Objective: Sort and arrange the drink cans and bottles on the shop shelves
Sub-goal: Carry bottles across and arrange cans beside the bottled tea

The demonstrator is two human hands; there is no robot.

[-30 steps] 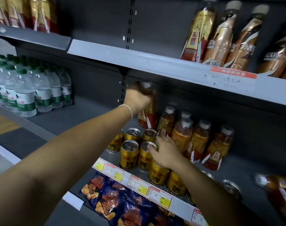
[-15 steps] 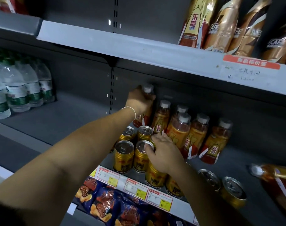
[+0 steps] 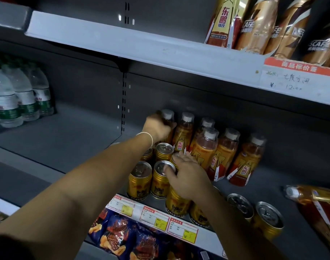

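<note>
My left hand point(image 3: 156, 126) grips an orange drink bottle point(image 3: 168, 119) with a grey cap, standing it at the back left end of a row of like bottles point(image 3: 224, 154) on the middle shelf point(image 3: 66, 139). My right hand point(image 3: 188, 173) lies over a group of gold cans point(image 3: 140, 182), its fingers curled on the top of one can point(image 3: 163, 177). Two more gold cans point(image 3: 267, 220) stand at the front right. Another orange bottle point(image 3: 316, 199) lies on its side at the far right.
Clear water bottles point(image 3: 19, 94) with green labels fill the shelf's left end, with bare shelf between them and the cans. The shelf above point(image 3: 160, 51) carries gold coffee bottles point(image 3: 260, 27). Price tags point(image 3: 154, 217) line the shelf edge; blue snack bags point(image 3: 119, 239) lie below.
My left hand has lowered the orange bottle from under the upper shelf down onto the shelf beside the row. My right hand stays on the cans. The view shifted left and closer.
</note>
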